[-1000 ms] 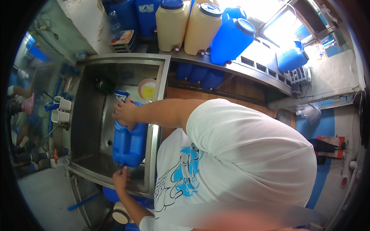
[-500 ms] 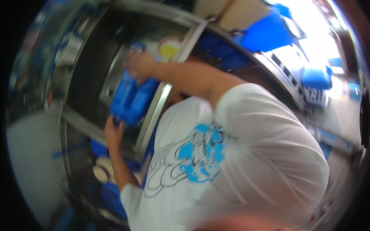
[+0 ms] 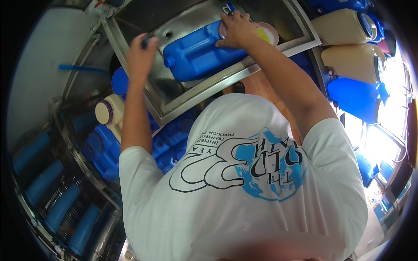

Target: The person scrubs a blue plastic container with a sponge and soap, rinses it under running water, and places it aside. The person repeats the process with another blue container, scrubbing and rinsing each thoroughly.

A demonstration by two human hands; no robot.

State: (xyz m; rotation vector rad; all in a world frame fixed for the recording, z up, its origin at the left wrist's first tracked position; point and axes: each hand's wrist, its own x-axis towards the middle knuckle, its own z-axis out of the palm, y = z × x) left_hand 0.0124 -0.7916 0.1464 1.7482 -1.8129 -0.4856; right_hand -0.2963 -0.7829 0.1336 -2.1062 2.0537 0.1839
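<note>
A blue plastic water jug point(image 3: 196, 52) lies on its side in a stainless steel sink point(image 3: 209, 89). Its small spout point(image 3: 169, 62) points toward the left. My right hand point(image 3: 237, 30) rests over the wide-mouth end of the jug, fingers curled around the rim there. My left hand point(image 3: 141, 58) is raised beside the sink's left part, apart from the jug. Its fingers are closed on a small dark piece point(image 3: 147, 41), partly hidden, whose kind I cannot make out.
A pink bowl point(image 3: 273, 32) with something yellow-green inside sits beyond my right hand, near a blue-and-white brush point(image 3: 228, 8). Beige jugs point(image 3: 348, 63) and blue jugs point(image 3: 355, 95) line the right side. More jugs point(image 3: 104, 143) stand below left, beside blue-barred racks point(image 3: 61, 213).
The view has turned and steadied, so the sink now lies straighter ahead. My left hand has come away from the jug's spout end and holds the small dark piece; my right stays at the mouth end.
</note>
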